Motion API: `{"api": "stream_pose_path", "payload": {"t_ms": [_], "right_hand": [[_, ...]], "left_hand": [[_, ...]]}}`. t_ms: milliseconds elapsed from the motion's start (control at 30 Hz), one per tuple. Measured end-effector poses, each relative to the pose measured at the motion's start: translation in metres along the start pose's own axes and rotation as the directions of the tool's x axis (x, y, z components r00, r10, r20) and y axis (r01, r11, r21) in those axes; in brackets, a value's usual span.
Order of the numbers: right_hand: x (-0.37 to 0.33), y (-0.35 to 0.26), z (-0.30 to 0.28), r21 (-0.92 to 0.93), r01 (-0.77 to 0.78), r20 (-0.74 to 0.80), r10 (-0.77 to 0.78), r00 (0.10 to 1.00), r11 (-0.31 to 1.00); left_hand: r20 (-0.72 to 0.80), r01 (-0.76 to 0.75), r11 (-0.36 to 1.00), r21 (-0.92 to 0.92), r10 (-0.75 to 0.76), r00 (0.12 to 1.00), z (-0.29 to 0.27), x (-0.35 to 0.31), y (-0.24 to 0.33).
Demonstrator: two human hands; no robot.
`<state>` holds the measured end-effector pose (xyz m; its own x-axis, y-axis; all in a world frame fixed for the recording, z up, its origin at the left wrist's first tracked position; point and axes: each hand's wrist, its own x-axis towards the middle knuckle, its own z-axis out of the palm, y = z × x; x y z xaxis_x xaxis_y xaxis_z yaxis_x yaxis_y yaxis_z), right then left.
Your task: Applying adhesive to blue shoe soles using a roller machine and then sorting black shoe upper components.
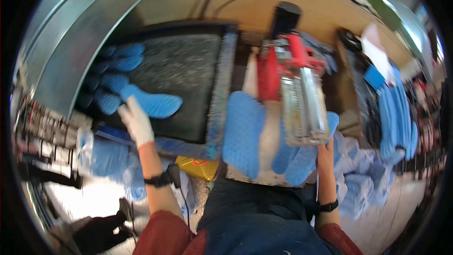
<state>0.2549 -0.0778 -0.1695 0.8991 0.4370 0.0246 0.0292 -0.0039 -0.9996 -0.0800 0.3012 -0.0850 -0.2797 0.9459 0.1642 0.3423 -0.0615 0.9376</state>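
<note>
My left hand (pixel 137 123), in a white glove, reaches over the dark tray-like bed on the left. Its fingers close on the near edge of a blue insole (pixel 159 105) with a bumpy texture. More blue insoles (pixel 126 61) lie in pairs beside it, partly under the metal hood. My bare right hand (pixel 325 157) grips the edge of another blue insole (pixel 302 163) at the front of the work board. A red and metal machine head (pixel 304 94) covers part of that insole. A wide blue insole (pixel 244 132) lies left of the machine.
The metal hood (pixel 89 33) overhangs the bed's left end, and the bed has a raised blue rim (pixel 222 80). Stacked blue insoles (pixel 395 113) stand at the right. Bagged blue goods (pixel 361 179) sit below. A yellow packet (pixel 198 167) lies near my lap. Another person's legs (pixel 101 231) show lower left.
</note>
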Motion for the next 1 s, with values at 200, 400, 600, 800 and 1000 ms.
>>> {"api": "stream_pose_path", "payload": {"t_ms": [200,400,600,800,1000], "right_hand": [[0.068,-0.114,-0.001,-0.735,0.620,0.400,-0.564,0.723,0.274],[0.050,-0.144,0.025,-0.411,0.695,0.502,-0.490,0.713,0.590],[0.008,-0.049,-0.005,-0.137,0.222,-0.020,-0.227,0.974,0.965],[0.010,0.036,0.043,-0.738,0.626,0.525,-0.369,0.767,0.250],[0.014,0.072,0.039,-0.787,0.613,0.567,-0.468,0.678,-0.066]], "left_hand": [[0.563,-0.131,0.825,-0.550,0.482,0.671,0.056,-0.131,0.083],[0.815,0.242,0.788,-0.566,0.492,0.306,0.141,-0.180,0.131],[0.898,0.438,0.820,-0.368,0.435,-0.060,0.170,-0.164,0.107],[0.972,0.663,0.736,-0.140,-0.024,0.232,0.113,-0.188,0.069],[1.000,0.775,0.631,-0.027,0.013,0.024,0.038,-0.192,0.036]]}}
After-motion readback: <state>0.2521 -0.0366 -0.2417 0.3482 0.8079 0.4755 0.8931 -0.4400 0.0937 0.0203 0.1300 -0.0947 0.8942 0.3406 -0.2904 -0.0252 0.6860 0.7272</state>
